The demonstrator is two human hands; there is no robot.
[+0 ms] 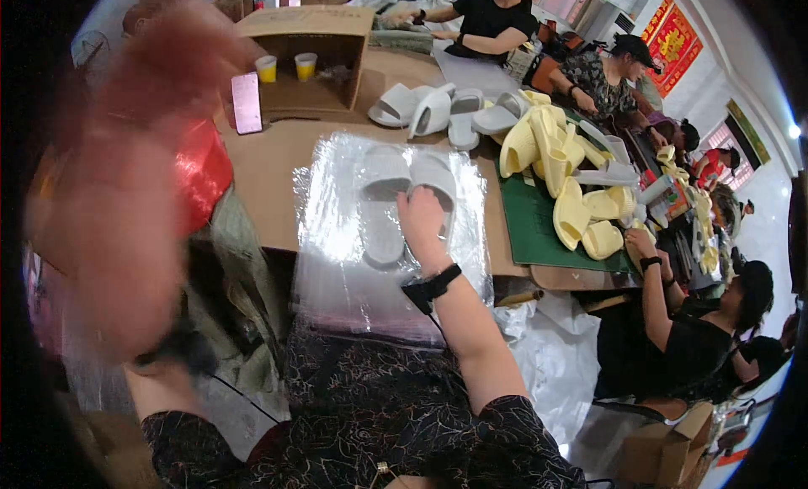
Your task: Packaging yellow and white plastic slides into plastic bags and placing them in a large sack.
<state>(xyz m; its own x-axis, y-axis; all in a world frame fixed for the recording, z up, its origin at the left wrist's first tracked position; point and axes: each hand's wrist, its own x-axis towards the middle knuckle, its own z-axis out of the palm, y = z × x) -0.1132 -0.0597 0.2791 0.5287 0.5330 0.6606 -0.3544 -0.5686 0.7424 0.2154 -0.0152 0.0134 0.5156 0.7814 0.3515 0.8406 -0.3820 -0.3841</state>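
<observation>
Head view: two white slippers point(402, 199) lie side by side on a stack of clear plastic bags point(337, 279) at the table point(269, 169) edge, just in front of the person. Their long axes run from 6 to 12 o'clock, toes pointing to 12, away from the person. The right hand point(421, 224) rests on the right slipper, fingers spread flat and pressing down on it, not closed around it; a black wristband sits just below the hand. The left hand point(135, 152) is raised close to the camera at 9 o'clock, a large blur; whether its fingers are apart or together cannot be told.

At 12 o'clock stands an open cardboard box point(307, 60) with two yellow cups point(286, 66) inside, a pink phone point(247, 102) leaning beside it. Four more white slippers point(446, 110) lie at 1 o'clock. A heap of yellow slippers point(555, 169), too tangled to count, lies on a green mat point(530, 228) at 2 o'clock. Other people sit around the table from 12 to 4 o'clock.
</observation>
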